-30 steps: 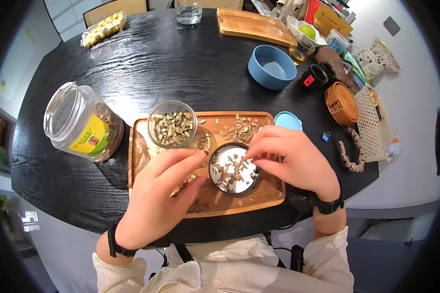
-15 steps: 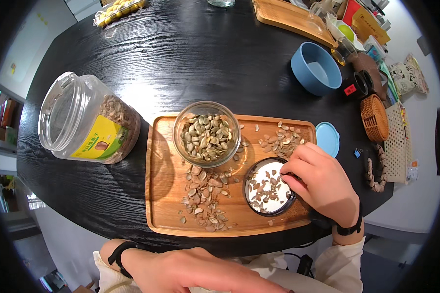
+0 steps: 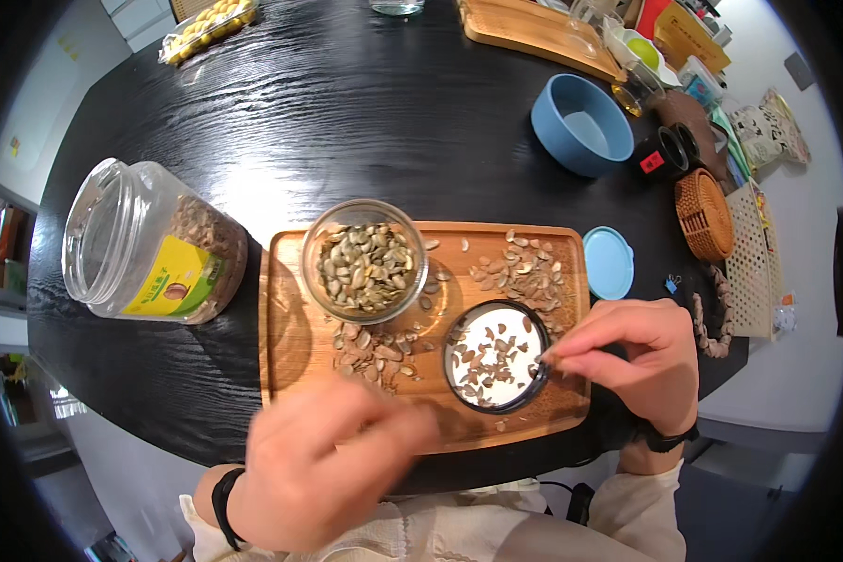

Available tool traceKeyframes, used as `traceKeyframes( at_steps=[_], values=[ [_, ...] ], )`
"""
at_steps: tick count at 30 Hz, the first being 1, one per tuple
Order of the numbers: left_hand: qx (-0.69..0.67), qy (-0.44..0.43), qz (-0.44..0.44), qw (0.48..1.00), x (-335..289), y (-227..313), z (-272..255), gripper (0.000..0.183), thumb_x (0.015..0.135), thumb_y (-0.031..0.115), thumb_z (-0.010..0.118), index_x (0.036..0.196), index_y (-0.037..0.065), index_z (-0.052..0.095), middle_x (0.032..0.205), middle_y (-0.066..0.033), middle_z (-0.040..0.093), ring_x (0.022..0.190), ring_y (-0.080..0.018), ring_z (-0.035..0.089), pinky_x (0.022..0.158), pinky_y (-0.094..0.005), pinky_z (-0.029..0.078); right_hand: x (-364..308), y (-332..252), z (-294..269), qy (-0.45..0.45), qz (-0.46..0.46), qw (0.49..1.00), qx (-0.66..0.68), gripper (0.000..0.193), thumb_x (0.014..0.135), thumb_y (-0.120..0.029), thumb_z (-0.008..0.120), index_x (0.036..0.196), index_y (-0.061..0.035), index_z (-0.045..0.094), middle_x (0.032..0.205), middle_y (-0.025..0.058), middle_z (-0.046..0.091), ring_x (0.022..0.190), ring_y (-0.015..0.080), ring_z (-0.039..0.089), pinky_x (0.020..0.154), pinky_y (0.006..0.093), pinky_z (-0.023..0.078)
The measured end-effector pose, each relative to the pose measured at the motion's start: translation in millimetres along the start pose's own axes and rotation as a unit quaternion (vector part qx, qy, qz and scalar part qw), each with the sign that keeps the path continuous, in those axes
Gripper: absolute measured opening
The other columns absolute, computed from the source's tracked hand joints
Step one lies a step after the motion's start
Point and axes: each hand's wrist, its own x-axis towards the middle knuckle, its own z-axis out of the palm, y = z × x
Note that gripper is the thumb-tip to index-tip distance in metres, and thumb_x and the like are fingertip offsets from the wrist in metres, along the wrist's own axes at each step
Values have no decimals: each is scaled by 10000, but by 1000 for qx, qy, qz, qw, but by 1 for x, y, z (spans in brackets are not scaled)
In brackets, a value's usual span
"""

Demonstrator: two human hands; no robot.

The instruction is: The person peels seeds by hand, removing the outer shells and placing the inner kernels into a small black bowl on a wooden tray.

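My right hand [image 3: 632,361] is at the right rim of a black-rimmed round dish [image 3: 451,384]. Thumb and forefinger are pinched on a small brown seed [image 3: 549,359]. Scattered brown seeds [image 3: 496,361] lie on the dish's white inside. Smeared by motion, my left hand [image 3: 323,459] hovers over the front left of the wooden tray [image 3: 273,328]; whether its fingers hold anything does not show. Behind it, seed shells [image 3: 375,354] are heaped on the tray, partly hidden by the hand. A glass bowl [image 3: 412,295] of greenish kernels [image 3: 367,267] stands at the tray's back left.
More shells [image 3: 534,272] lie at the tray's back right. An open plastic jar [image 3: 155,244] of seeds leans left of the tray. To the right are a light-blue lid [image 3: 609,264], a blue bowl [image 3: 581,131], a black cup [image 3: 660,155] and a woven basket [image 3: 704,215].
My left hand has risen from the lower edge to above the tray. My right hand has moved slightly down and away from the dish's inside, to its rim. The view has shifted a little.
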Motion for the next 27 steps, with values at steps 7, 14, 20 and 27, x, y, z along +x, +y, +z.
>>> traceKeyframes(
  at_steps=[7, 14, 20, 27],
  values=[
    [162, -56, -1, 985, 6, -12, 10, 232, 704, -23, 778, 911, 23, 684, 871, -94, 614, 779, -284, 596, 617, -375, 498, -19, -3, 0, -188, 68, 871, 449, 116, 905, 63, 711, 1020, 54, 698, 1035, 135, 729, 978, 198, 703, 843, 307, 568],
    [164, 5, -41, 986, -2, 2, 16, 230, 720, 57, 836, 922, 37, 727, 710, -60, 620, 556, -253, 561, 546, -342, 451, -21, -6, 21, -297, 6, 792, 534, 83, 871, 8, 774, 953, 4, 761, 969, 90, 670, 798, 181, 610, 680, 284, 469],
    [213, 49, -82, 972, 0, 1, 26, 235, 747, 226, 859, 863, 56, 746, 725, -55, 611, 730, -248, 589, 703, -361, 438, -33, -7, 27, -329, 3, 762, 558, 100, 867, -35, 797, 957, -12, 759, 938, 83, 673, 800, 156, 613, 653, 267, 469],
    [194, 29, -111, 974, -2, 5, 28, 155, 778, 134, 831, 874, 48, 744, 713, -54, 609, 690, -253, 577, 688, -362, 440, -30, 1, 35, -357, 9, 712, 604, 105, 866, -65, 805, 940, -13, 752, 935, 75, 683, 836, 179, 637, 729, 293, 486]
  ],
)
